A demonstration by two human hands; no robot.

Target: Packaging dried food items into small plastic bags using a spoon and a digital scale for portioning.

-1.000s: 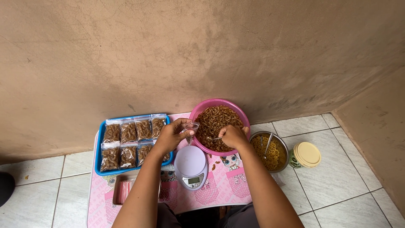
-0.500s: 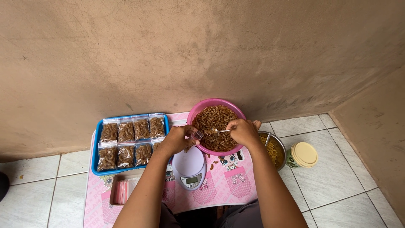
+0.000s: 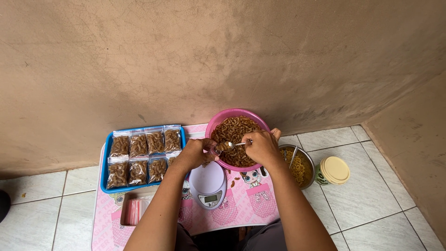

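A pink bowl full of brown curled snacks stands at the back of a small pink table. Over its near rim my left hand holds a small clear plastic bag. My right hand holds a metal spoon loaded with snacks, its tip at the bag's mouth. A white kitchen scale sits just below both hands with nothing on its round plate.
A blue tray at the left holds several filled clear snack bags. A small box with red strips lies in front of it. Right of the bowl stand a metal bowl of yellowish snacks and a cream-lidded jar. Wall close behind.
My right hand has brought the loaded spoon from the bowl toward the left, up to the bag. My left hand has shifted right and closer to the bowl's rim.
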